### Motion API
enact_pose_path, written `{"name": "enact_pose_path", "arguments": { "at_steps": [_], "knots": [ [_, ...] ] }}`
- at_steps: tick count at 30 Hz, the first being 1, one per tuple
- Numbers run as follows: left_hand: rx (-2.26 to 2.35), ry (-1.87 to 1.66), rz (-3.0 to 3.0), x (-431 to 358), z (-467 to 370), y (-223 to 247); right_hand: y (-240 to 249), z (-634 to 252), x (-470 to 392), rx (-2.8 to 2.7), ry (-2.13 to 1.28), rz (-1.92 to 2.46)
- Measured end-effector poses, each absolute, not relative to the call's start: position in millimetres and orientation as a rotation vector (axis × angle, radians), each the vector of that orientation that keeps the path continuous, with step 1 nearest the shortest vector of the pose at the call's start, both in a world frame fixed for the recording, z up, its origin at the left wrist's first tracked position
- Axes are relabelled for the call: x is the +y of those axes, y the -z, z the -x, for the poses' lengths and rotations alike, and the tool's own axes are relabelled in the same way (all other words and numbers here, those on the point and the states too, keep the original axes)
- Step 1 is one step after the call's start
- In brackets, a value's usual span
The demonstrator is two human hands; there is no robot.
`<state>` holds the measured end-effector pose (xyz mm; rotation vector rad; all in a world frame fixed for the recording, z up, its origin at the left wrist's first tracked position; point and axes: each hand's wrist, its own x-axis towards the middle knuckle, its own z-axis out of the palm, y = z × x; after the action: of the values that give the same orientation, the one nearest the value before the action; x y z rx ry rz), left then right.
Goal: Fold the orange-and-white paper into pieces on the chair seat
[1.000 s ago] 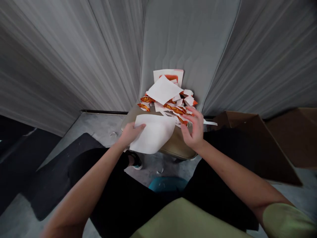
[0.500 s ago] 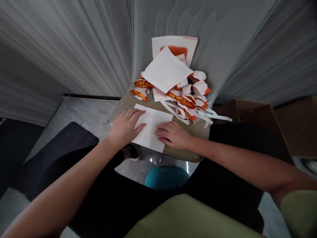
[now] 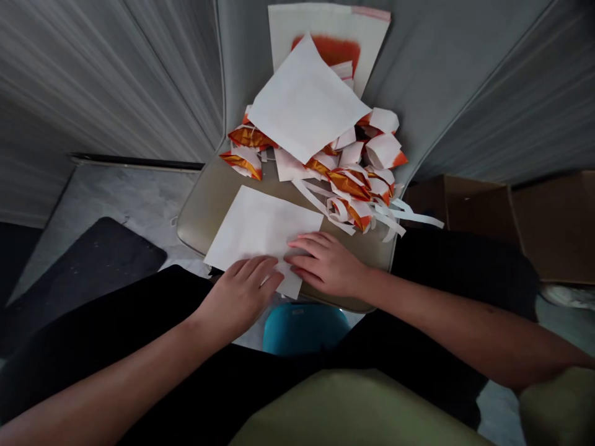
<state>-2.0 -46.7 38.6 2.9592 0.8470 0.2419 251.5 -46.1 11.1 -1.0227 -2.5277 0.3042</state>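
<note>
A white sheet of paper (image 3: 264,223) lies on the front of a chair seat, its near edge reaching to the seat's front. Over that near edge rests my left hand (image 3: 239,300), with its fingers bent slightly on the paper and its thumb apart. My right hand (image 3: 328,265) lies flat across the sheet's right side, fingers stretched out toward the left. Just beyond the sheet is a pile of folded orange-and-white paper pieces (image 3: 348,184) with loose white strips (image 3: 316,198). A second white sheet (image 3: 311,102) lies on top of the pile.
Behind the pile, a white paper with an orange patch (image 3: 372,37) leans on the grey chair back (image 3: 446,62). Cardboard boxes (image 3: 483,214) stand at the right. Below the seat edge is a teal object (image 3: 304,328). A dark mat (image 3: 102,260) lies on the floor.
My left hand has moved from the sheet's left side to its near edge. My right hand still lies on the paper. The view has shifted closer to the seat.
</note>
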Motion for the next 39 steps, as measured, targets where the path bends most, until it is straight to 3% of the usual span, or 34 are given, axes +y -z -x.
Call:
{"name": "enact_pose_path", "arguments": {
  "at_steps": [8, 15, 21, 28, 33, 39],
  "knots": [
    [0.958, -0.549, -2.426, -35, 10, -47, -25, -266, -46, -2.552, -0.404, 0.984],
    [1.293, -0.461, -1.716, -18, 4, -69, -36, -263, -27, -2.335, -0.568, 1.151],
    [1.373, -0.441, -1.493, -7, 0, -55, -36, -256, -21, -2.126, -0.86, 1.411],
    [1.51, -0.592, -2.015, 1, 1, -47, -31, -249, -8, -1.931, -0.923, 1.575],
    [1.162, -0.628, -2.808, -3, 1, -49, -29, -247, -3, -1.878, -0.916, 1.623],
    [0.962, -0.506, -2.893, -22, -12, -30, -30, -247, 1, -1.808, -0.906, 1.739]
  ]
}}
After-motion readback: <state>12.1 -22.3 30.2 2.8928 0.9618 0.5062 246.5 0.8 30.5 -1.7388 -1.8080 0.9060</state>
